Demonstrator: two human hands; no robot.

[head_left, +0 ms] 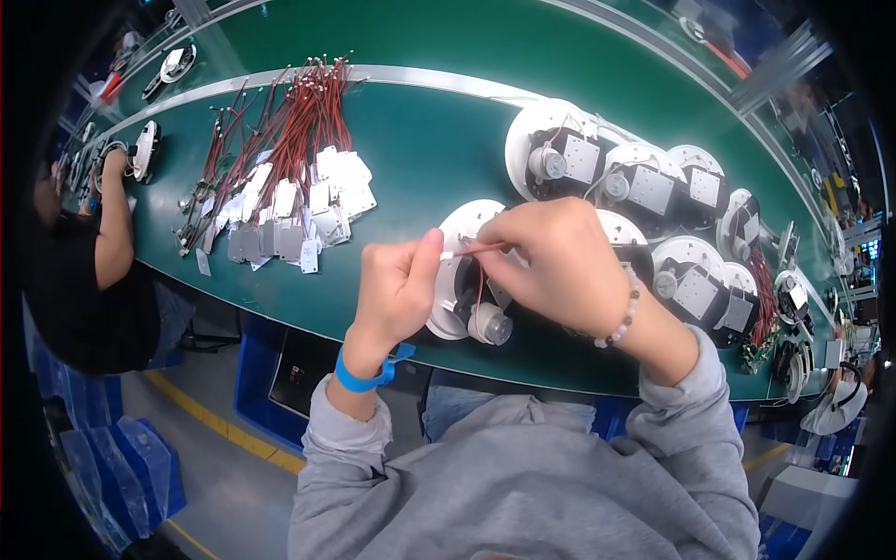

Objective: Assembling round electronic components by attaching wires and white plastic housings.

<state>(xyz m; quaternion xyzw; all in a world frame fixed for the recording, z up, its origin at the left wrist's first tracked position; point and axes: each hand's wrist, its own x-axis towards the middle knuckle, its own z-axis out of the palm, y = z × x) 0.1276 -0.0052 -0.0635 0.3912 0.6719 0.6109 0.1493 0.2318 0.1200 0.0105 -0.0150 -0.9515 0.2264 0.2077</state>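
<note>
My left hand [397, 289] is closed, pinching the white end of a thin red wire [476, 248] at its thumb tip. My right hand [551, 261] grips the same wire from the other side, just above a round white disc unit [450, 317] with a black centre and a small grey motor [490, 327]. The unit lies on the green bench [420, 149] near its front edge. My right hand hides much of the unit. A blue band is on my left wrist and a bead bracelet on my right.
A pile of red wires with white square plates [289, 196] lies to the left. Several more white disc units [644, 187] crowd the right. A person in black [93, 280] works at the far left. Blue bins [140, 467] stand on the floor.
</note>
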